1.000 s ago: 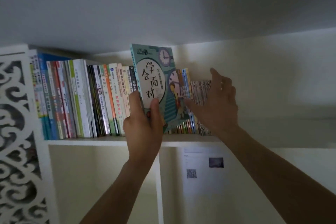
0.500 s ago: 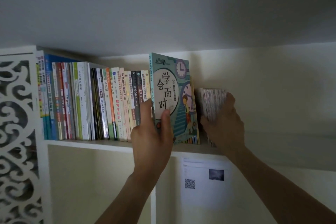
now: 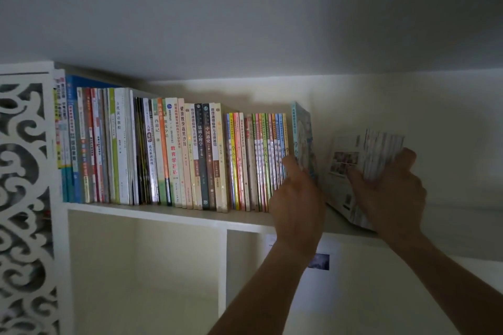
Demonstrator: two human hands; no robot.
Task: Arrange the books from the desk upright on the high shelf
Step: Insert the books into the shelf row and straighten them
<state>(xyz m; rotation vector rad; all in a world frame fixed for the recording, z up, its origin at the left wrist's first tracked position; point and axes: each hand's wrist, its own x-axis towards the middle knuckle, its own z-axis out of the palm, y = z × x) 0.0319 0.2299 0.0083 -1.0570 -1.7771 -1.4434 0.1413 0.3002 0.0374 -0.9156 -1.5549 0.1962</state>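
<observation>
Left grip: the left hand (image 3: pixel 298 198) grasped the teal book (image 3: pixel 303 139) at its lower front edge, thumb raised along the spine side.
Right grip: the right hand (image 3: pixel 392 190) grasped the leaning bundle of thin books (image 3: pixel 364 168), fingers curled over its outer face.
Teal book, location: on the high shelf (image 3: pixel 168 215), directly above the left grip, at the right end of the upright row (image 3: pixel 168 152).
Teal book, axis: long axis vertical; spine toward the camera; it touched or nearly touched the row, which one could not be told.
Bundle, location: above and left of the right grip, apart from the teal book by an open gap.
Bundle, axis: tilted, top leaning away from the left grip, lower edge on the shelf.
Procedure, judged: press the teal book flush to the row and hold it; then swing the bundle upright about its lower edge and close the gap.
Caution, judged: thin books may fan or slide; keep pressure even.
Outward: fretwork side panel (image 3: pixel 24 198) at the far left of the row.
</observation>
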